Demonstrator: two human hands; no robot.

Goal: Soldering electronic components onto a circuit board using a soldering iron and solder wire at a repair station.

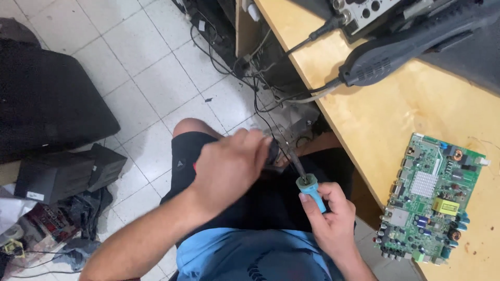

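- Soldering iron [310,191] with a blue handle sits upright over the person's lap, its dark shaft slanting up and left toward the other hand.
- Right hand [329,216] is wrapped round the handle, thumb pressed against the green collar.
- Left hand [229,169] has its fingers pressed together on the top of the shaft; what exactly they pinch is hidden behind the knuckles.
- Risk, as a judgement: if the shaft is hot, the fingertips touching it could burn, and a slip would drop it onto the black shorts [260,198] or the bare knee [188,126] just beside.
- A black cable [260,112] runs from the hands up toward the tangle under the bench; a snag there could tug the tool.
- Wooden bench [375,114] stands to the right, carrying a green circuit board [429,200] near its edge and a grey hand tool [411,44] further back.
- Dark boxes [67,174] and scraps crowd the tiled floor [151,78] on the left.
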